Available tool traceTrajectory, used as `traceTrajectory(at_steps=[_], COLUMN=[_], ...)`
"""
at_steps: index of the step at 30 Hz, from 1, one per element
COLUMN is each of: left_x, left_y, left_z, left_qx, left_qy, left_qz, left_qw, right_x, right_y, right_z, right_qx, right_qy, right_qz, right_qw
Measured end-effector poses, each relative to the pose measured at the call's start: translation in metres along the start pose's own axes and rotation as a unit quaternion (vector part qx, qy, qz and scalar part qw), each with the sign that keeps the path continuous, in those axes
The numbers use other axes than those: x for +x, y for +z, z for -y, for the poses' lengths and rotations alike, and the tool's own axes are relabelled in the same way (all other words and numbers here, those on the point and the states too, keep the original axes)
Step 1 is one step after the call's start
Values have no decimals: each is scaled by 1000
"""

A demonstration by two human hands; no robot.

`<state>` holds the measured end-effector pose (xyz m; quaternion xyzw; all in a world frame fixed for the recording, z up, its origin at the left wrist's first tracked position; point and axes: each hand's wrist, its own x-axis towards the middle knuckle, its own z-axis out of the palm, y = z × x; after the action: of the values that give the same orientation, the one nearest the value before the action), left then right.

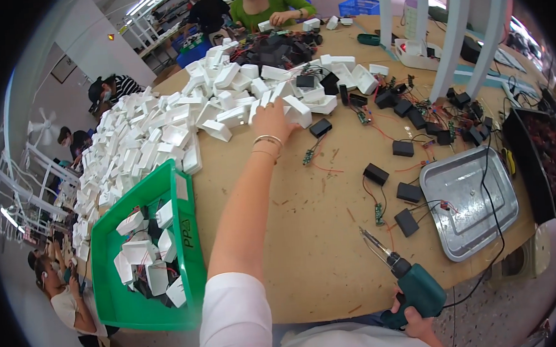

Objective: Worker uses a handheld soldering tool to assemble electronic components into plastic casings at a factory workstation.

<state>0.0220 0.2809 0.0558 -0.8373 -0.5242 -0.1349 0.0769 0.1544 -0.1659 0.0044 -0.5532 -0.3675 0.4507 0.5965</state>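
Observation:
My left hand [271, 120] reaches out to the near edge of a big heap of white plastic cases [154, 133]. Its fingers bend over the cases, and one white plastic case [298, 112] sits between fingers and thumb. Low on the right, my right hand [417, 321] grips the handle of a green soldering gun [420, 292], its thin metal tip pointing up and left over the table. Just beyond my left hand lies a black box-shaped part [320, 128] wired to a small green circuit board [308, 156].
A green bin [189, 236] at left holds white cases and black parts. Right are a metal tray [473, 248], more wired black parts [408, 193], a black box [532, 164] and white posts [454, 42]. A cord crosses the tray. Across the table works a person in green [261, 9].

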Motion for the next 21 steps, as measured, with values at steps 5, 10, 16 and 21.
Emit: traceTrajectory(at_steps=[5, 10, 16, 21], left_x=[-26, -114, -188, -182], left_y=[-22, -61, -67, -77], left_z=[38, 21, 16, -11], left_qx=[3, -534, -227, -218], left_qy=[67, -166, 72, 215], left_qz=[113, 116, 233, 35], left_qw=[991, 821, 943, 951], right_x=[-1, 1, 4, 3], right_y=[-6, -10, -10, -12], right_z=[-1, 1, -3, -2], right_qx=[-7, -3, 19, 33], right_qy=[29, 40, 2, 11], right_qz=[31, 38, 47, 41], right_qw=[999, 998, 999, 999])
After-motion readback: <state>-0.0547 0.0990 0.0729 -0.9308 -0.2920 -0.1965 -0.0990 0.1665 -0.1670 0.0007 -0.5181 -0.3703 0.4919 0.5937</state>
